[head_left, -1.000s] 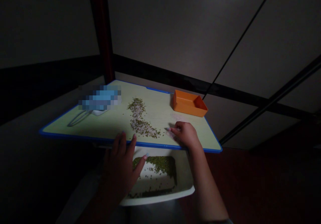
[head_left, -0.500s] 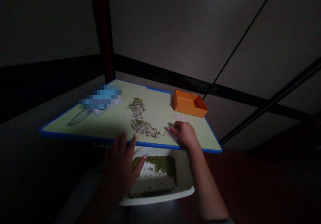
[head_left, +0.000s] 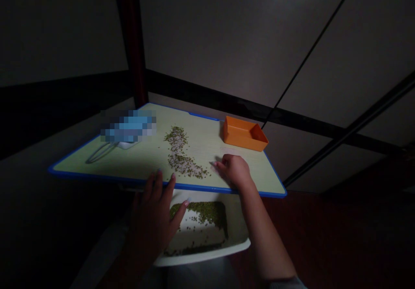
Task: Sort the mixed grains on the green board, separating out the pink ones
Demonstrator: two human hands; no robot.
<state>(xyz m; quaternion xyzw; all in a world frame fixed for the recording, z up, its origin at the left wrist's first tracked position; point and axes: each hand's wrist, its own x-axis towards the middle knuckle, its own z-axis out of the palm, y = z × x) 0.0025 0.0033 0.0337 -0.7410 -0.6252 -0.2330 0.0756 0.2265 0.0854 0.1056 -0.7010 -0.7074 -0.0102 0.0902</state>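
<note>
Green beans mixed with white grains point(head_left: 183, 159) lie in a curved strip on the pale, blue-edged tabletop point(head_left: 201, 129). To the right of the strip's near end is my right hand point(head_left: 235, 168), resting low over the tabletop. Its fingers are curled in, with the thumb side pointing at the beans; whatever they may hold is too small to make out. My left hand point(head_left: 158, 211) is spread at the near edge, fingertips by the blue rim, holding nothing. Below the edge, partly behind that hand, a white bin point(head_left: 235, 248) contains many green beans point(head_left: 207, 211).
An orange open box point(head_left: 244, 138) stands at the far right of the tabletop. On the left lies a blurred-out blue and white object point(head_left: 129, 129) with a looped cord or handle point(head_left: 102, 151). Pale wall panels point(head_left: 207, 34) rise close behind the table.
My right hand has shifted slightly left, nearer the strip of beans and grains. My left hand stays spread at the table's edge.
</note>
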